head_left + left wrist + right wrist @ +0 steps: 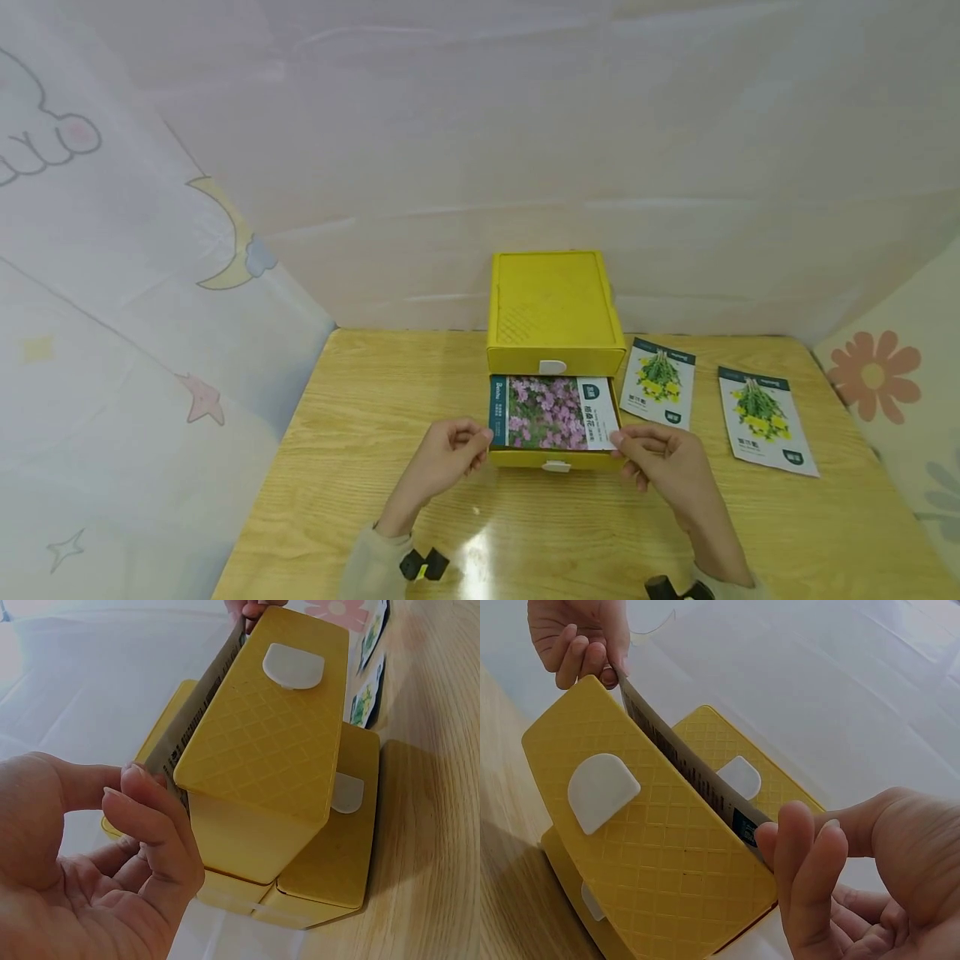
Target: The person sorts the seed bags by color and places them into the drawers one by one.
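A: Where is the purple-flower packet?

B: In the mouth of the pulled-out drawer, with the yellow box's top at 12 o'clock.

A: What do the hands do?

B: The left hand pinches the corner near 8 o'clock. The right hand pinches the one near 4.

A: How do you do that well?

B: I'd keep both pinches soft and level, so the packet (it looks thin and bendy) won't fold or scrape the drawer's sides.

A: Anything close by?

B: A yellow-flower packet lies near 2 o'clock, and its twin near 3.
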The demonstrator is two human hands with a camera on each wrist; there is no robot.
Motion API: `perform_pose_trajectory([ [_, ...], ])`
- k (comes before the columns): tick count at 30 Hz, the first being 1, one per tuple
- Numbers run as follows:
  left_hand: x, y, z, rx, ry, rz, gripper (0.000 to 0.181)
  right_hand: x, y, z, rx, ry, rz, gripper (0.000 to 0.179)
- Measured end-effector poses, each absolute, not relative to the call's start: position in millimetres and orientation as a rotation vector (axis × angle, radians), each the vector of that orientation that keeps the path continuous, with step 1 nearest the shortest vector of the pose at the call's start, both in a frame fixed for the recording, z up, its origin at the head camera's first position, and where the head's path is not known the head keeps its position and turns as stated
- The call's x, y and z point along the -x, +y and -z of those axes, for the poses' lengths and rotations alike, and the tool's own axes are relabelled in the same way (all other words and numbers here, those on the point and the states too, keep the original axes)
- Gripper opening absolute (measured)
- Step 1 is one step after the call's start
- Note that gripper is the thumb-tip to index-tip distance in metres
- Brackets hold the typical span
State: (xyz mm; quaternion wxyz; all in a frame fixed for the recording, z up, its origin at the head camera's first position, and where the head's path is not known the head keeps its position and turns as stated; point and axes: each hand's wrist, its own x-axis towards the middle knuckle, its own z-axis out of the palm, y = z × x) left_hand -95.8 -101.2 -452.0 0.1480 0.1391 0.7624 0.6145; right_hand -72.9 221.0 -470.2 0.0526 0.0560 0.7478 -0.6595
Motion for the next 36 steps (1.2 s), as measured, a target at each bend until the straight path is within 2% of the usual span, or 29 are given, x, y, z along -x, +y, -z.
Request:
perform_pose_trajectory([
  [21, 110, -98, 449, -0.412, 2.234, -1.75, 0.024, 86, 225, 477, -0.15, 2.282, 2.009, 0.041],
  [28, 123, -101, 481, -0.397, 2.282, -1.724, 0.027, 90, 227, 481, -0.155, 2.298, 2.007, 0.039],
  [36, 126, -99, 482, -0.393, 2.319, -1.701, 0.026, 95, 226, 481, -0.136, 2.34, 1.996, 0.039],
])
